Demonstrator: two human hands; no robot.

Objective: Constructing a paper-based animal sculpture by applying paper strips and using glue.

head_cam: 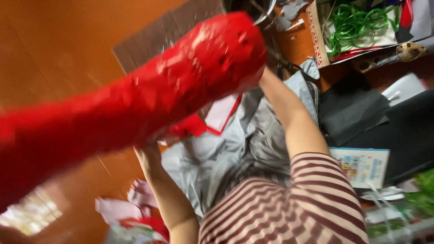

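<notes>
The long red roll (135, 104), wrapped in glossy, crinkled red material, fills the left and middle of the view, held up above a brown wooden floor (54, 49). Its long axis runs on a diagonal: one blunt rounded end points up and to the right, near the top centre, and the other end runs down to the lower left, where it blurs and leaves the picture.

The right hand (264, 74) meets the roll at its upper right end, just under the rounded tip; the fingers are hidden behind the red wrapping, so how far they are parted cannot be told. The left hand (145, 151) reaches the underside of the roll near its middle; only the wrist and heel of the hand show, and the fingers are likewise hidden. Both forearms rise from striped red-and-white sleeves (312, 199).

Below the roll lies crumpled grey cloth (235, 149), with a flat pale sheet edged in red (221, 115) on it. To the right, on dark sheets (352, 108), sits a flat white rectangular package with small coloured pictures (361, 166). At the upper right a shallow box (316, 36) with a patterned red-and-white edge holds a tangle of green ribbon (357, 25).
</notes>
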